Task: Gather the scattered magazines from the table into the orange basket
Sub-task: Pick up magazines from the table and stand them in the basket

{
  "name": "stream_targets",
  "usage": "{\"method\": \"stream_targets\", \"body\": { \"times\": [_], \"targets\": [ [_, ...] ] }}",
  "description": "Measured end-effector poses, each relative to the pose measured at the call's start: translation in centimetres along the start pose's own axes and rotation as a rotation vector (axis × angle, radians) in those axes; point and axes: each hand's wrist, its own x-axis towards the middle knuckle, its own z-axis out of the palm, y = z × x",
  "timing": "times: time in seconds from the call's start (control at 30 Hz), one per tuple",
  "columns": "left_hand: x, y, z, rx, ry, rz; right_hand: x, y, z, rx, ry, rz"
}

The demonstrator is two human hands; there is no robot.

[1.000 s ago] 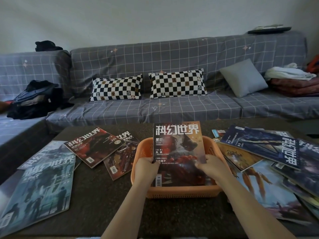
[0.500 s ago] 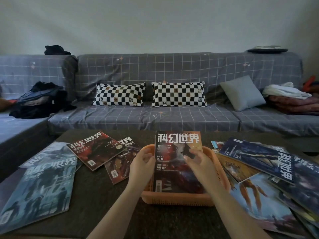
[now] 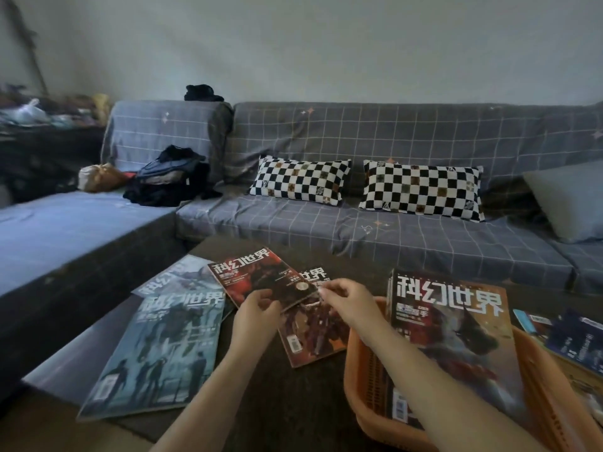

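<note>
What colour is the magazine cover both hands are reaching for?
Dark red with white title characters; head view, the only one.

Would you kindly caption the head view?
Both hands reach the red magazine; one magazine sits in the orange basket.

I have only the one head view, worn high and angled forward and down over the dark table (image 3: pixel 293 402), close enough that both forearms enter from the bottom edge. It faces the grey checked sofa (image 3: pixel 391 230) and the wall behind, turned slightly left so the orange basket (image 3: pixel 365 380) sits low right.
</note>
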Motion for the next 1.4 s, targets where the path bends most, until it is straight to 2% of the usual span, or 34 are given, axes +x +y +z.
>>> {"method": "stream_targets", "body": {
  "times": [0.13,0.3,0.43,0.6,0.73,0.97,1.1,1.4],
  "targets": [
    [3.1,-2.4,0.0,0.057,0.079,-0.054,5.4,0.5,3.2,-0.153,-0.069,0.041],
    [6.6,-5.3,0.7,0.06,0.076,-0.192,10.9,1.0,6.1,-0.426,-0.213,0.082],
    [8.3,-6.8,1.6,0.003,0.115,-0.147,13.7,1.5,6.6,-0.569,-0.388,0.146],
    [10.5,-7.6,2.1,-0.213,0.181,-0.251,15.3,2.2,6.4,-0.642,-0.319,0.201],
    [10.4,-7.7,1.6,-0.466,0.112,-0.34,14.5,2.3,6.0,-0.537,-0.283,0.272],
    [5.1,-6.8,-1.7,-0.618,0.033,-0.204,9.9,1.2,4.4,-0.181,-0.277,0.402],
    [1.5,-5.1,-4.1,-0.803,-0.059,-0.178,5.7,-1.1,3.4,0.127,-0.298,0.357],
    [-7.0,1.4,-5.9,-0.796,-0.229,-0.039,-4.8,-3.8,-3.6,0.461,-0.174,0.171]
  ]
}}
